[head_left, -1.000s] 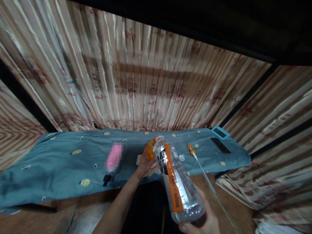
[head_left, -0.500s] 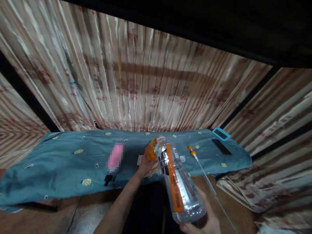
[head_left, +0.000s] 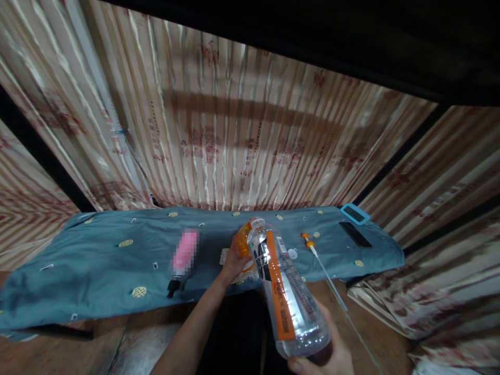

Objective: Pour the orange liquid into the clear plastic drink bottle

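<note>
My right hand (head_left: pixel 330 349) grips a clear plastic drink bottle (head_left: pixel 288 299) with an orange label near its base. The bottle is tilted, its uncapped mouth up and away from me, close to an amber see-through bottle (head_left: pixel 244 239). My left hand (head_left: pixel 233 263) is wrapped around that amber bottle; the clear bottle covers part of it. Whether liquid passes between them I cannot make out. White tissue (head_left: pixel 224 256) lies by my left hand. To the right, an orange-and-white pump top (head_left: pixel 308 244) with a long clear tube (head_left: pixel 330 281) rests on the cloth, beside a small white round piece (head_left: pixel 292 253).
A blurred pink bottle with a black cap (head_left: pixel 174 286) lies on the left of the blue-green cloth-covered table (head_left: pixel 97 265). A blue-framed device (head_left: pixel 354 213) and a dark phone-like slab (head_left: pixel 355 235) lie at the right end. Patterned curtains (head_left: pixel 234 114) hang behind.
The curtain folds at the back have shifted slightly. Both hands and both bottles stay in nearly the same place.
</note>
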The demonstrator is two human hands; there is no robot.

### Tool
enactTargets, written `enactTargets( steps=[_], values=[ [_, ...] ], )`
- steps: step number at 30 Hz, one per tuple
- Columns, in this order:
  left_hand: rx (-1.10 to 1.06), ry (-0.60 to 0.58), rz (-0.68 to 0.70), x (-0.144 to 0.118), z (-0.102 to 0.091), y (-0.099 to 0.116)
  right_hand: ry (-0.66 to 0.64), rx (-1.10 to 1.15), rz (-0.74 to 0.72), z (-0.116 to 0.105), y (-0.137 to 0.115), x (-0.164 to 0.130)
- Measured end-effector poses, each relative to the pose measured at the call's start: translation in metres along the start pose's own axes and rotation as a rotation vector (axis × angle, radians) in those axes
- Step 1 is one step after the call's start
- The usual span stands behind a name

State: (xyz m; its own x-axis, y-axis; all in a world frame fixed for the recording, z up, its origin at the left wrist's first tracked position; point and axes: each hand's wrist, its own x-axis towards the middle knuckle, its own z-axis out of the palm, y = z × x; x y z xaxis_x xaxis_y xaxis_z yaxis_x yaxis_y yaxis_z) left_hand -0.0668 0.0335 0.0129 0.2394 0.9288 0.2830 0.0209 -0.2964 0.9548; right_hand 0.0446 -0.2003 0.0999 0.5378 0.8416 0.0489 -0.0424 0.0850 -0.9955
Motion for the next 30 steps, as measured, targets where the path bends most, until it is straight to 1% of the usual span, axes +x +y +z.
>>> enactTargets(
  steps=[8, 15, 21, 26, 30],
  values=[
    [0.056, 0.009, 0.027, 0.001, 0.0003, 0.0035, -0.02, -0.003, -0.077, -0.0012, 0.0046, 0.0011],
    [0.097, -0.004, -0.007, 0.0006, -0.0004, 0.0031, -0.057, -0.038, -0.051, -0.002, 0.0045, 0.001],
    [0.099, -0.028, -0.011, 0.0008, -0.0008, 0.0041, -0.019, -0.058, -0.012, -0.002, 0.0052, -0.0003],
    [0.095, 0.001, 0.003, 0.0013, -0.0001, 0.0057, -0.028, -0.073, 0.009, -0.0025, 0.0056, -0.0012],
    [0.088, -0.001, -0.013, 0.0009, 0.0004, 0.0065, -0.008, -0.066, -0.018, -0.0025, 0.0041, -0.0005]
  ],
)
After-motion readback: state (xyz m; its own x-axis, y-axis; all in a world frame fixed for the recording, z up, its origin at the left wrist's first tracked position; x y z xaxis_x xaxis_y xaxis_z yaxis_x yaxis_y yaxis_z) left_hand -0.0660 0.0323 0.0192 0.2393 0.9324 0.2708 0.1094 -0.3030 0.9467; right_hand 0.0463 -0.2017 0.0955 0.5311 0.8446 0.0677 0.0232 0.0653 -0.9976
